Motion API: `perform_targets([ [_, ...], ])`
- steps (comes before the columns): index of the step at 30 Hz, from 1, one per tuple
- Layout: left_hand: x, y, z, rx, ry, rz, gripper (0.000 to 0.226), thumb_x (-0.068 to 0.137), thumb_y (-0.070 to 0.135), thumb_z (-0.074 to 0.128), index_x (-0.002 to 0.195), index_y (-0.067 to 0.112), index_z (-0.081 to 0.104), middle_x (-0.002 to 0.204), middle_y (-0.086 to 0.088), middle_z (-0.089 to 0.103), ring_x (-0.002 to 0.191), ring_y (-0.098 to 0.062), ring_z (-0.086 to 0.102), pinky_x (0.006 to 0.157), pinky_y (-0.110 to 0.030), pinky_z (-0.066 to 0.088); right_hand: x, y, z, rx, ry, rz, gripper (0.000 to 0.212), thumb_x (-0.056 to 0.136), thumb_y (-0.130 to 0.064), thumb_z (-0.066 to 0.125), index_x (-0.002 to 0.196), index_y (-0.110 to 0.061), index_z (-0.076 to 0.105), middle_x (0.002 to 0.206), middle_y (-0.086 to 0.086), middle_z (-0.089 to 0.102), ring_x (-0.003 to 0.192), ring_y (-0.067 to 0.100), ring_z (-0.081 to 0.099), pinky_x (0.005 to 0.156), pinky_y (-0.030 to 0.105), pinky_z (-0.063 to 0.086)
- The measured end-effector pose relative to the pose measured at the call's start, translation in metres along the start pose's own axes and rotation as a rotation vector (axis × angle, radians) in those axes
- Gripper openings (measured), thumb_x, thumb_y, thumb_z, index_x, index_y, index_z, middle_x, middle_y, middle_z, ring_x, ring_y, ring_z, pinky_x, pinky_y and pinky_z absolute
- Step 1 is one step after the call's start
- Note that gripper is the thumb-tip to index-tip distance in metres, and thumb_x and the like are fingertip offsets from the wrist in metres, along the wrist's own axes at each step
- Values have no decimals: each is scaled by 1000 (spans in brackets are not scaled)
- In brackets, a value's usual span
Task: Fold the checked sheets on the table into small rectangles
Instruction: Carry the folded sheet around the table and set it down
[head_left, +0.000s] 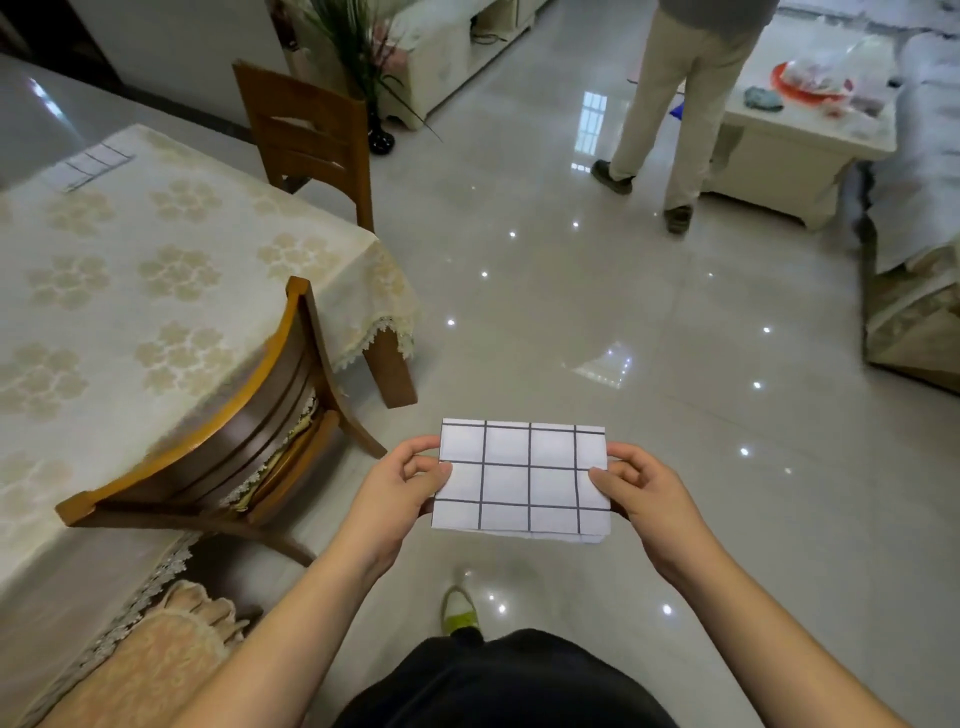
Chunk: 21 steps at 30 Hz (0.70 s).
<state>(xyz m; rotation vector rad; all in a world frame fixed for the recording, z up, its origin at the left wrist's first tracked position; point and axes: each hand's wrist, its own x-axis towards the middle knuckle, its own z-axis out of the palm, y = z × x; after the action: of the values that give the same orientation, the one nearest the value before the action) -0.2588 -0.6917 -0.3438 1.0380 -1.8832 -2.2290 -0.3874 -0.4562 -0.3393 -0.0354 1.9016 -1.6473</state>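
Both hands' fingers (605, 480) pinch the folded checked sheet (522, 480), hiding its side edges.

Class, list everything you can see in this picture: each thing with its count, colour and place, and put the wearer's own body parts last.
folded sheet: 1, white with dark checks, held in the air over the floor
second sheet: 1, white checked, far end of the table
table: 1, cream flowered cloth, left
chairs: 2, brown wood, one at the table's far corner, one tucked in at its side
plant: 1, green, in a black vase behind the far chair
standing person: 1, beige trousers, top right
low table: 1, cream, right, with bags on it
floor: glossy grey tiles
shoe: 1, green and white, bottom centre
left hand: pinches the sheet's left edge
right hand: pinches its right edge
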Motion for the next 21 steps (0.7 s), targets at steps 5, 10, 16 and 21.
perform_targets([
  [5,55,36,-15,4,-3,24,30,92,8,63,121,16,60,82,-12,62,78,-23,63,74,-35,50,55,-37,21,3,9,-42,22,92,-2,59,108,-16,66,64,-7,63,69,11,64,77,32,52],
  [10,108,70,-15,-9,23,44,26,92,6,63,112,22,60,64,10,59,63,-5,60,73,-28,49,113,-63,25,29,11,-32,23,92,-1,60,110,-14,66,71,0,62,73,14,64,74,30,52],
  [16,189,102,9,77,83,42,27,90,8,65,115,19,61,77,-3,61,66,-8,61,58,-18,47,208,-83,4,2,-7,-13,24,91,-4,64,112,-16,66,64,-7,54,66,11,54,73,30,48],
  [21,255,140,43,85,130,27,26,91,7,64,114,19,61,75,0,58,57,1,59,44,-12,42,289,-119,-20,1,-30,4,23,90,-8,65,108,-23,64,77,5,59,79,18,61,85,40,53],
])
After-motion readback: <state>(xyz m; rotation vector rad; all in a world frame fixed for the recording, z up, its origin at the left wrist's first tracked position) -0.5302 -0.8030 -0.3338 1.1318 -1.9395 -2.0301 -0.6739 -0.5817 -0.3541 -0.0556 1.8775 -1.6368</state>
